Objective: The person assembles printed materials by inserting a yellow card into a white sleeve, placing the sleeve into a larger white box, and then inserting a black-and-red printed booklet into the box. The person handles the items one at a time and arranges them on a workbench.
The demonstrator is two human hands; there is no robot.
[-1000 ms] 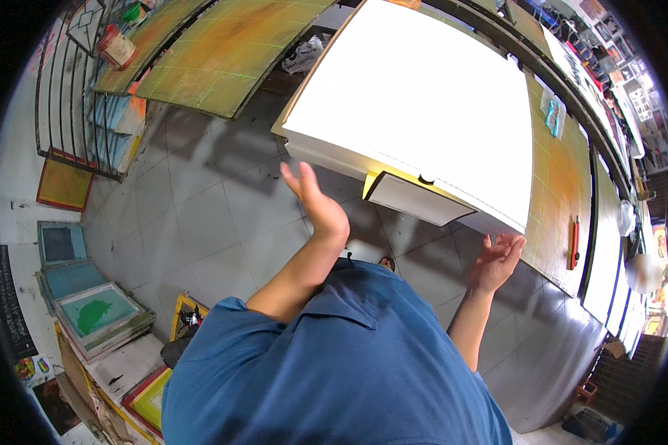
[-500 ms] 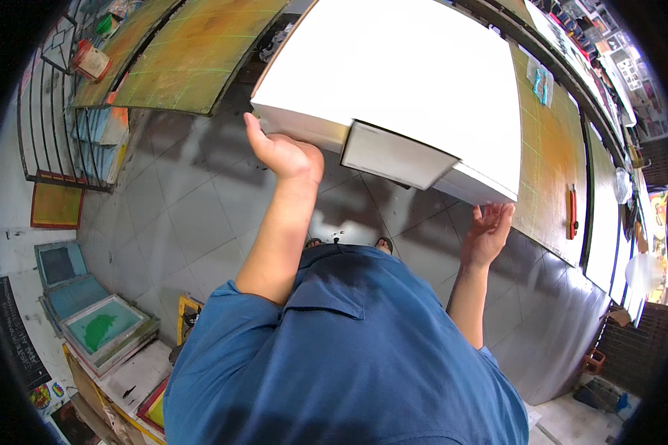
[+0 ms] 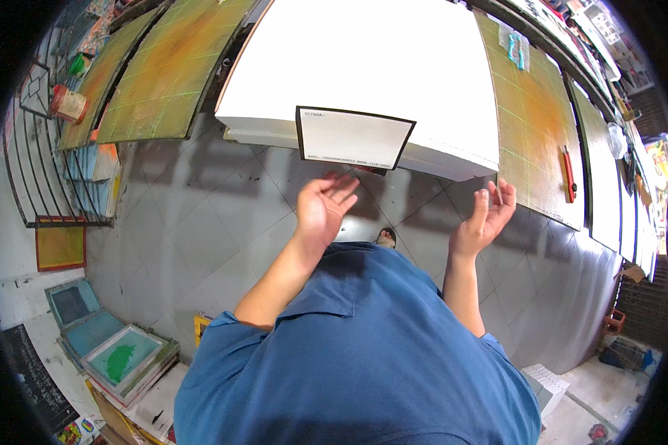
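Observation:
A large white block (image 3: 364, 59), either a box or a thick stack of white sheets, rests on the work table in front of me. Over its front edge sticks a white black-bordered label (image 3: 355, 139). My left hand (image 3: 323, 211) is just below the label, fingers spread, touching nothing. Beside the block's front right corner is my right hand (image 3: 485, 221), its fingers loosely curled and apart, with nothing visible in it.
On the stained boards right of the block lie a red cutter knife (image 3: 568, 174) and a small blue packet (image 3: 516, 50). Left are more boards (image 3: 174, 74), a red-and-white can (image 3: 68, 104) and a wire rack (image 3: 33, 163). Printing screens (image 3: 122, 360) lie at lower left.
Both hands have let go of the white block and drawn back from its front. The block now lies lower on the table, and its label faces up more plainly.

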